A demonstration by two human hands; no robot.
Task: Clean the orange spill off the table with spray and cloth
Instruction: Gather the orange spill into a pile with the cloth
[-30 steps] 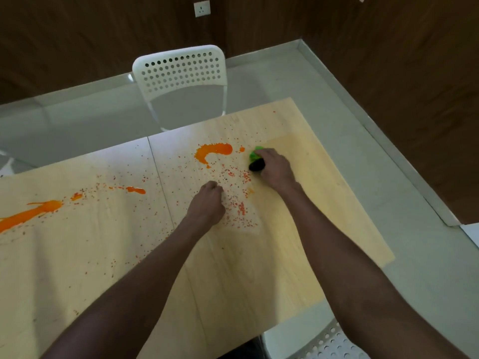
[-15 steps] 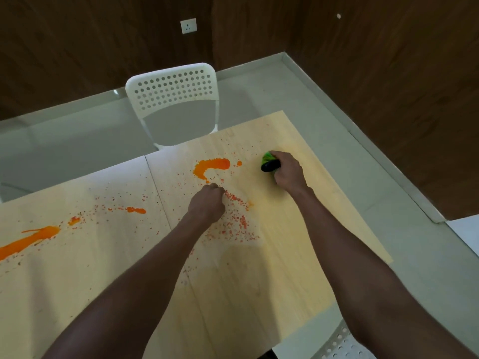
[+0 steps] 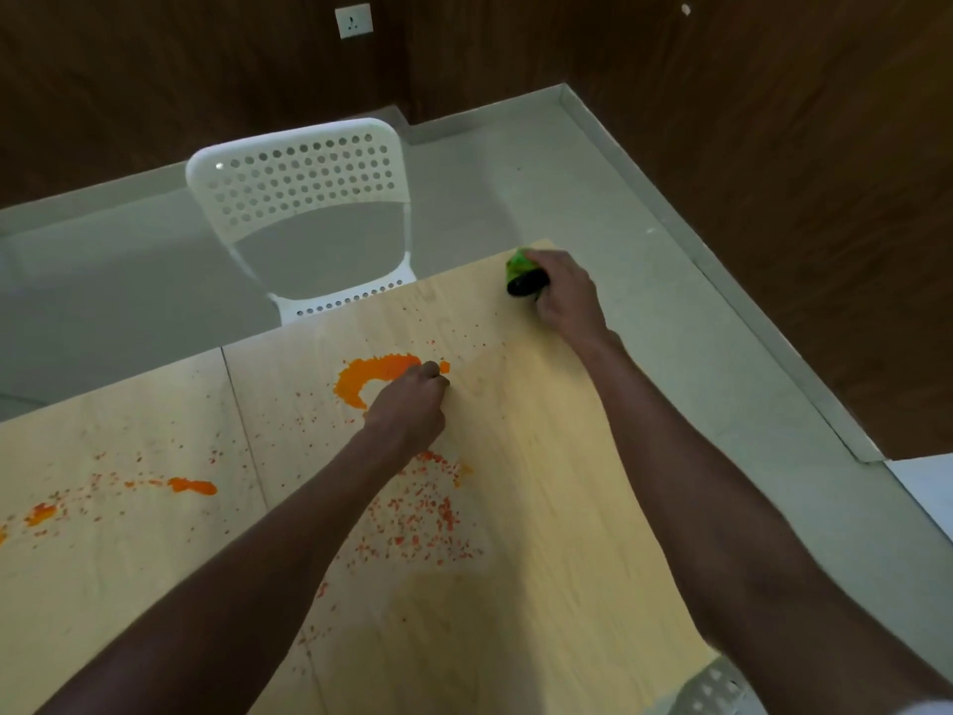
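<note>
A thick orange spill (image 3: 361, 379) lies on the pale wooden table (image 3: 567, 534), with orange specks (image 3: 417, 523) scattered nearer to me and a smaller orange blob (image 3: 193, 486) to the left. My left hand (image 3: 407, 410) is a closed fist resting on the table at the right end of the thick spill; no cloth shows in it. My right hand (image 3: 564, 296) is at the table's far right corner, wrapped around a small green and black object (image 3: 521, 273) that touches the tabletop.
A white perforated chair (image 3: 299, 178) stands at the far side of the table. Part of another white chair (image 3: 711, 686) shows at the near edge. Grey floor and dark wooden walls surround the table, and more orange smears (image 3: 38, 513) lie far left.
My right hand has carried the green and black object away from the spill to the far right corner. My left fist has slid forward up to the thick orange blob.
</note>
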